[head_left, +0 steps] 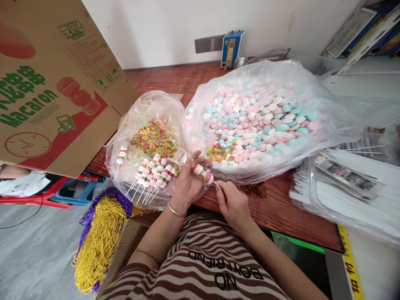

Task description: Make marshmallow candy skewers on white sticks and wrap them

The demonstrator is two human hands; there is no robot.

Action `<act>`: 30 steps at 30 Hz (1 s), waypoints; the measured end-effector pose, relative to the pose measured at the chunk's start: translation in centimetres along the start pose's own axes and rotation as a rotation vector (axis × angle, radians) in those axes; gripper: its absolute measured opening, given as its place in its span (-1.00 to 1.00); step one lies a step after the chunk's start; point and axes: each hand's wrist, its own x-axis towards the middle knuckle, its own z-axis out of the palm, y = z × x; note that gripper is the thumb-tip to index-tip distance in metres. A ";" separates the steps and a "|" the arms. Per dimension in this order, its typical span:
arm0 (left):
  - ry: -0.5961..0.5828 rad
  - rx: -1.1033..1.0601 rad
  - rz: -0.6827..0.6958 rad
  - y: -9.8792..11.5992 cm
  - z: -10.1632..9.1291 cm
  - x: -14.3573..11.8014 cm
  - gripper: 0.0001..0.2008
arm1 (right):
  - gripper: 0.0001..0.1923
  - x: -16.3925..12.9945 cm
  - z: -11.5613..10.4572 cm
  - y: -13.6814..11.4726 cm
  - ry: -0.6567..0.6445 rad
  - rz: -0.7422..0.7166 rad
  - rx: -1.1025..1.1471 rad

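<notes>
The cardboard box [46, 83] at upper left is cut off by the frame edge; the left hand [187, 181] hides part of the candy skewer [203, 171].

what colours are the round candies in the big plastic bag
Pastel pink, white and light blue candies fill the big plastic bag, clearest in the head view.

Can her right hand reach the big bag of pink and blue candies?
Probably yes. The right hand pinches the stick of the candy skewer held by the left hand, right beside the big bag, whose open top faces up with nothing between.
</notes>
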 end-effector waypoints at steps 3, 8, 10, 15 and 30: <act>0.050 -0.067 0.084 0.9 0.2 0.6 -0.83 | -0.82 -0.3 -0.1 0.3 0.037 -0.047 -0.078; -0.013 -0.211 0.051 2.3 0.7 0.7 -0.75 | -0.72 -0.6 -0.9 -0.4 -0.238 0.360 0.613; -0.036 -0.253 0.037 2.5 1.0 0.6 -0.72 | -0.66 -0.6 -1.3 -1.1 -0.410 0.674 1.110; 0.001 -0.249 -0.020 1.2 2.1 0.2 -0.71 | -0.66 0.2 -1.1 -2.6 -0.503 0.967 1.699; 0.074 -0.101 -0.050 -0.7 2.1 0.4 -0.73 | -0.80 0.0 -0.3 -0.2 0.055 0.063 0.058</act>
